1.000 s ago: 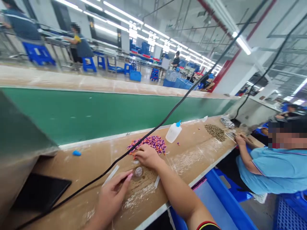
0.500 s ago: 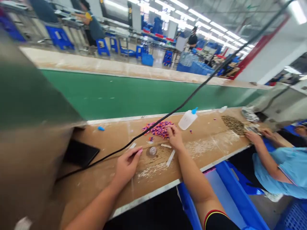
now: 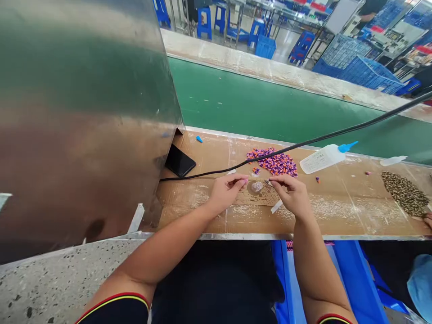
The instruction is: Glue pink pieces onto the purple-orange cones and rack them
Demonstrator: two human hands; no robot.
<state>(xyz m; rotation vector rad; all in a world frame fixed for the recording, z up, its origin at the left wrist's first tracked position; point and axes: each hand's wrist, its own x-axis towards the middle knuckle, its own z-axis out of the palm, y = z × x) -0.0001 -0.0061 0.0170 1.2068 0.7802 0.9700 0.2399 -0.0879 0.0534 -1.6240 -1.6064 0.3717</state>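
My left hand (image 3: 227, 191) is closed in a pinch, with a small pink piece (image 3: 246, 181) showing at its fingertips. Just to its right stands a small clear container (image 3: 257, 186) on the cardboard-covered bench (image 3: 202, 177). On the container's other side, my right hand (image 3: 290, 193) also pinches, with a tiny dark bit at the fingertips too small to name. Behind both hands lies a heap of small purple and orange pieces (image 3: 276, 162). A white strip (image 3: 276, 206) sits beneath the right hand.
A black cable (image 3: 330, 135) crosses above the bench. A white squeeze bottle (image 3: 320, 159) with a blue tip lies right of the heap. A black phone (image 3: 180, 160) rests by the metal panel (image 3: 84, 112). Further right is a brownish pile (image 3: 405, 193) beside another person's hand.
The view has turned left and down. My right hand has left the purple and orange heap and come to the clear container. My left hand stays pinched beside the container.
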